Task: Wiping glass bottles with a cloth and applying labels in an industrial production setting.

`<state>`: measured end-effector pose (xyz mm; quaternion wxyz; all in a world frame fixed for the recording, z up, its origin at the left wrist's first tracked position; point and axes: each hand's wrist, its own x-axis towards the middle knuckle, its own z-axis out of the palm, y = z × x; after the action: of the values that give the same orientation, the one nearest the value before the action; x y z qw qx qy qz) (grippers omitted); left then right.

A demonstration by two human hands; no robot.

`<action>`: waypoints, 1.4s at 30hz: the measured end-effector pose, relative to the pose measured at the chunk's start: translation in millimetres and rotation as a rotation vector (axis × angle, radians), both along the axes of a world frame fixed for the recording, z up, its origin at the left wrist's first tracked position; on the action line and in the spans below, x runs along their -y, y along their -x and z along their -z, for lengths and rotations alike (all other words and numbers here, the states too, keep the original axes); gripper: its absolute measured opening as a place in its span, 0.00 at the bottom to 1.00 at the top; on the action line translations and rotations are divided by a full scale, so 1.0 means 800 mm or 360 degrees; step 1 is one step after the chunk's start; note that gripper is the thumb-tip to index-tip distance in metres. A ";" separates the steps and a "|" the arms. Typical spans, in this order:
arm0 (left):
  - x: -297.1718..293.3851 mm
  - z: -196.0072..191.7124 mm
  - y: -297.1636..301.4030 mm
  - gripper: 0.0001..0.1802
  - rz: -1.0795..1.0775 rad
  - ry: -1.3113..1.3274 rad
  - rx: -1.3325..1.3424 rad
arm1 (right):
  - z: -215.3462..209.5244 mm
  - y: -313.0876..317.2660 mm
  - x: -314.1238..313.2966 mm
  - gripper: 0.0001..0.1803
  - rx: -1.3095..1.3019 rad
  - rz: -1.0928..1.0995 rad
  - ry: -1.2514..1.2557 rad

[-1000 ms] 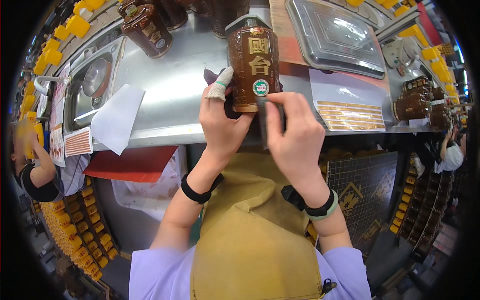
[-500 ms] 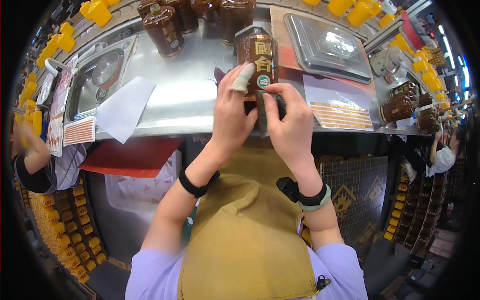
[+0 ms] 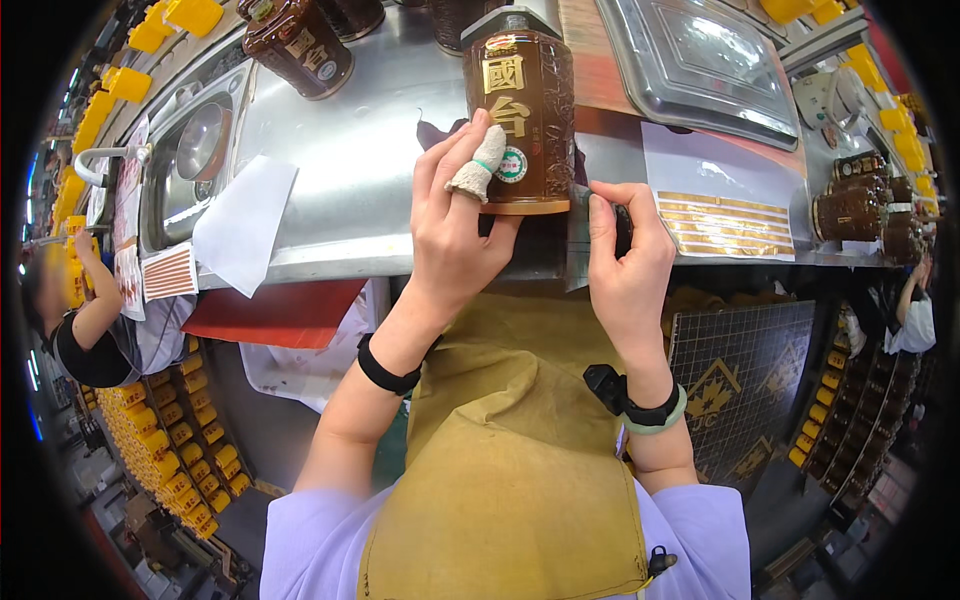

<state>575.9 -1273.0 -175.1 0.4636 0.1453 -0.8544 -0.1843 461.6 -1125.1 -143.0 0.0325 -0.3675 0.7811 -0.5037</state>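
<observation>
A brown octagonal bottle (image 3: 545, 120) with gold characters and a small round green-and-white sticker (image 3: 511, 165) is in front of me at the bench's near edge. My left hand (image 3: 458, 235) holds its lower left side, the fingers up along the front and the thumb near the base. White wrapping with a green band (image 3: 478, 165) covers one of its fingertips. Just right of the bottle, my right hand (image 3: 632, 245) pinches a dark, rounded object (image 3: 623, 230), mostly hidden by the fingers. A dark cloth-like piece (image 3: 437, 134) shows behind the left hand.
More brown bottles (image 3: 300, 50) stand at the back left, near a sink (image 3: 165, 205) and a white sheet (image 3: 245, 225). On the right lie a clear-lidded tray (image 3: 705, 70) and a sheet of gold strips (image 3: 725, 225). Another person's arm (image 3: 95, 305) is at far left.
My right hand has moved right, away from the bottle's front, with the dark object. The round sticker and lower front now show more fully. My left hand stays on the bottle.
</observation>
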 end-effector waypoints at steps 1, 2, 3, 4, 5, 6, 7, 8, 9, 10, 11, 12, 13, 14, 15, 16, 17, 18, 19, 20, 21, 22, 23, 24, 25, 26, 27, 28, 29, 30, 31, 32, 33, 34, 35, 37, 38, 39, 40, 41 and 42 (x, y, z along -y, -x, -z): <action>0.001 0.002 -0.001 0.40 0.0002 -0.0030 -0.0004 | 0.003 0.003 -0.001 0.04 0.0020 -0.0017 -0.0008; 0.001 0.003 -0.003 0.40 0.0000 -0.0032 -0.0002 | 0.005 0.006 -0.003 0.04 -0.0026 -0.0019 -0.0016; 0.002 0.005 -0.004 0.40 0.0018 -0.0083 0.0000 | 0.007 0.009 -0.004 0.04 -0.0069 -0.0022 -0.0022; 0.002 0.007 -0.004 0.40 0.0044 -0.0156 -0.0004 | 0.006 0.012 -0.005 0.04 -0.0034 0.0019 -0.0078; 0.000 0.008 -0.004 0.40 0.0043 -0.0135 0.0002 | 0.004 0.015 -0.006 0.04 -0.0040 0.0023 -0.0069; -0.002 0.009 -0.005 0.40 0.0088 -0.0391 -0.0054 | 0.000 0.017 -0.007 0.04 -0.0073 0.0032 -0.0099; -0.005 0.008 -0.005 0.40 0.0147 -0.0597 -0.0085 | -0.005 0.017 -0.006 0.04 -0.0030 0.0091 -0.0199; -0.008 0.005 -0.006 0.40 0.0129 -0.0652 -0.0108 | -0.012 0.015 -0.006 0.03 -0.0005 0.0115 -0.0134; -0.013 0.002 -0.007 0.41 0.0097 -0.0597 -0.0070 | -0.019 0.012 -0.005 0.03 -0.0033 0.0072 -0.0098; -0.018 -0.002 -0.007 0.41 0.0062 -0.0543 -0.0028 | -0.025 0.006 -0.003 0.03 -0.0004 0.0065 -0.0021; -0.022 -0.006 -0.007 0.41 0.0021 -0.0482 -0.0016 | -0.030 -0.001 0.001 0.03 0.0013 0.0061 0.0065; -0.025 -0.009 -0.003 0.41 -0.0005 -0.0375 -0.0030 | -0.032 -0.009 0.004 0.04 0.0052 -0.0031 0.0069; -0.025 -0.011 0.002 0.41 -0.0001 -0.0371 -0.0015 | -0.031 -0.015 0.008 0.04 -0.0072 -0.0172 0.0107; -0.023 -0.011 0.007 0.40 -0.0038 -0.0144 0.0041 | -0.028 -0.020 0.011 0.04 -0.0061 -0.0182 0.0124; -0.021 -0.011 0.012 0.39 -0.0067 0.0070 0.0139 | -0.023 -0.023 0.013 0.04 -0.0023 -0.0214 0.0046; -0.019 -0.010 0.011 0.37 -0.0085 0.0025 0.0137 | -0.016 -0.020 0.012 0.04 -0.0008 -0.0128 0.0017; -0.015 -0.009 0.010 0.37 -0.0074 0.0035 0.0111 | -0.009 -0.016 0.010 0.04 -0.0006 -0.0057 0.0057; -0.012 -0.007 0.009 0.39 -0.0052 -0.0006 0.0066 | -0.003 -0.011 0.006 0.04 -0.0014 -0.0018 0.0047; -0.011 -0.005 0.006 0.40 -0.0034 -0.0060 0.0011 | 0.002 -0.006 0.001 0.04 -0.0020 0.0047 0.0031; -0.010 -0.002 0.005 0.39 -0.0033 -0.0095 -0.0007 | 0.006 0.001 -0.001 0.03 0.0013 0.0058 -0.0033; -0.011 0.000 0.002 0.39 -0.0034 -0.0078 0.0002 | 0.008 0.008 -0.003 0.03 -0.0110 0.0064 -0.0055; -0.011 0.001 0.001 0.40 -0.0020 -0.0186 -0.0029 | 0.006 0.013 -0.006 0.03 -0.0103 0.0041 -0.0080; -0.012 0.002 0.002 0.40 0.0004 -0.0277 -0.0040 | 0.004 0.016 -0.007 0.03 -0.0012 0.0072 -0.0199; -0.014 0.001 0.001 0.40 0.0002 -0.0290 -0.0066 | -0.001 0.016 -0.009 0.03 -0.0102 0.0025 -0.0101; -0.016 0.000 0.001 0.40 -0.0019 -0.0376 -0.0041 | -0.007 0.013 -0.009 0.03 -0.0019 0.0070 -0.0044; -0.019 -0.003 0.000 0.39 -0.0043 -0.0465 -0.0011 | -0.012 0.007 -0.009 0.03 0.0051 0.0119 0.0021; -0.021 -0.005 0.000 0.39 -0.0045 -0.0465 -0.0007 | -0.015 0.000 -0.008 0.03 0.0073 0.0111 0.0011; -0.023 -0.006 0.002 0.40 -0.0128 -0.0269 0.0012 | -0.016 -0.007 -0.004 0.03 0.0041 0.0000 0.0071; -0.024 -0.007 0.003 0.41 -0.0231 -0.0108 0.0044 | -0.016 -0.012 -0.002 0.04 0.0022 -0.0118 0.0053; -0.024 -0.006 0.005 0.41 -0.0173 -0.0124 0.0052 | -0.013 -0.015 0.002 0.04 0.0007 -0.0155 0.0053; -0.023 -0.005 0.006 0.41 -0.0163 -0.0097 -0.0011 | -0.009 -0.014 0.005 0.04 -0.0009 -0.0147 0.0150; -0.020 -0.004 0.007 0.41 -0.0129 -0.0145 -0.0005 | -0.006 -0.011 0.005 0.04 0.0036 -0.0083 0.0093; -0.016 -0.002 0.007 0.40 -0.0094 -0.0190 0.0000 | -0.002 -0.005 0.006 0.04 0.0090 -0.0005 0.0024; -0.015 0.000 0.005 0.38 -0.0088 -0.0210 -0.0016 | -0.001 0.003 0.002 0.04 0.0062 0.0044 -0.0089; -0.014 0.002 0.004 0.38 -0.0085 -0.0195 -0.0002 | 0.000 0.010 0.000 0.04 -0.0024 0.0090 -0.0155; -0.013 0.007 0.004 0.37 -0.0054 -0.0350 -0.0058 | -0.004 0.016 -0.007 0.04 0.0097 0.0134 -0.0270; -0.013 0.009 0.003 0.37 -0.0061 -0.0376 -0.0060 | -0.006 0.014 -0.008 0.04 0.0012 0.0075 -0.0176; -0.013 0.011 0.002 0.36 -0.0057 -0.0433 -0.0074 | -0.008 0.009 -0.008 0.03 0.0004 0.0080 -0.0049; -0.015 0.012 0.000 0.36 -0.0049 -0.0492 -0.0077 | -0.010 0.000 -0.008 0.03 0.0002 0.0084 0.0074; -0.016 0.013 -0.002 0.36 -0.0056 -0.0496 -0.0074 | -0.011 -0.008 -0.006 0.03 0.0062 0.0044 0.0052; -0.016 0.015 -0.003 0.36 -0.0056 -0.0511 -0.0061 | -0.009 -0.016 -0.002 0.03 0.0048 -0.0030 0.0107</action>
<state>578.3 -1260.3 -187.1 0.4538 0.2290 -0.8022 -0.3132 474.6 -1123.8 -135.5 0.0366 -0.3681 0.7597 -0.5348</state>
